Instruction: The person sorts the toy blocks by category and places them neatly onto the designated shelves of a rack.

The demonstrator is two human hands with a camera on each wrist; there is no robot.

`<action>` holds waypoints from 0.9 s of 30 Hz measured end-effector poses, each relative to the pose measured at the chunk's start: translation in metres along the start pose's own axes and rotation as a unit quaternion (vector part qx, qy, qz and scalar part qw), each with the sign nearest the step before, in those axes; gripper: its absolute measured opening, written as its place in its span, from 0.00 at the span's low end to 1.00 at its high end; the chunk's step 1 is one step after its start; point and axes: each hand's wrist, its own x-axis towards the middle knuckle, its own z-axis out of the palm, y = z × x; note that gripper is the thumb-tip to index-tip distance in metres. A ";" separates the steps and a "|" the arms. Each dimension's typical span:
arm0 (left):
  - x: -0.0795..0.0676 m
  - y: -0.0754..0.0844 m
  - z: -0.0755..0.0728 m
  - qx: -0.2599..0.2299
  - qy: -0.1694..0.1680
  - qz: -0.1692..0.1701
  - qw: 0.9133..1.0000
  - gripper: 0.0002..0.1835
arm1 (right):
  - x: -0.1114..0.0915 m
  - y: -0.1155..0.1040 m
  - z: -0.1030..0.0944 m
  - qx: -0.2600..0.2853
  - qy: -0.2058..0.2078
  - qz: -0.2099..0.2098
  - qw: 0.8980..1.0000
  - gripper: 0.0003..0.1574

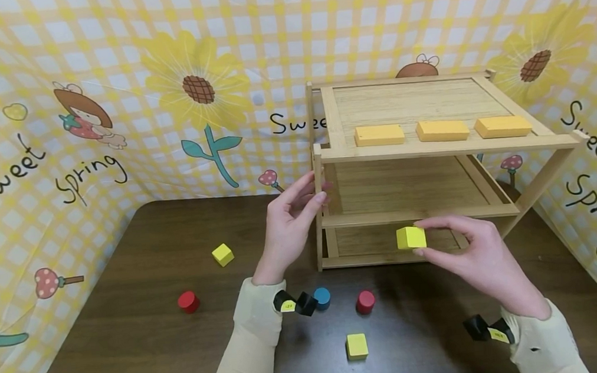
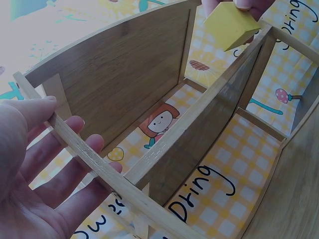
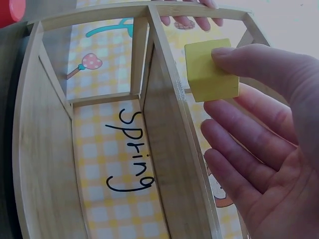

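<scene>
A three-tier wooden shelf (image 1: 418, 216) stands on the dark table. My left hand (image 1: 290, 226) holds its left front post, thumb on the near side and fingers behind, as the left wrist view also shows. Between thumb and fingertips my right hand (image 1: 477, 257) pinches a yellow cube (image 1: 411, 237), held in front of the lower tiers. In the right wrist view that cube (image 3: 212, 69) overlaps the edge of the middle board, with the other fingers spread below it. Three yellow-orange rectangular blocks (image 1: 441, 130) lie in a row along the front of the top tier.
On the table in front of the shelf are a blue cylinder (image 1: 322, 298), a red cylinder (image 1: 365, 302) and a yellow cube (image 1: 357, 346). Farther left lie another yellow cube (image 1: 223, 255) and a red cylinder (image 1: 188, 302). Checked cloth (image 1: 120, 42) hangs behind and at the sides.
</scene>
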 end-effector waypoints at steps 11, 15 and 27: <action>-0.001 0.000 0.000 0.000 0.000 0.000 1.000 0.23 | 0.006 0.002 0.001 -0.004 0.000 -0.004 1.000 0.28; -0.001 -0.001 0.000 0.006 0.001 0.002 1.000 0.23 | 0.009 0.002 0.002 -0.007 0.004 -0.002 1.000 0.28; 0.000 -0.001 0.000 0.012 0.000 0.003 1.000 0.23 | 0.014 -0.002 0.004 0.003 0.003 0.023 1.000 0.26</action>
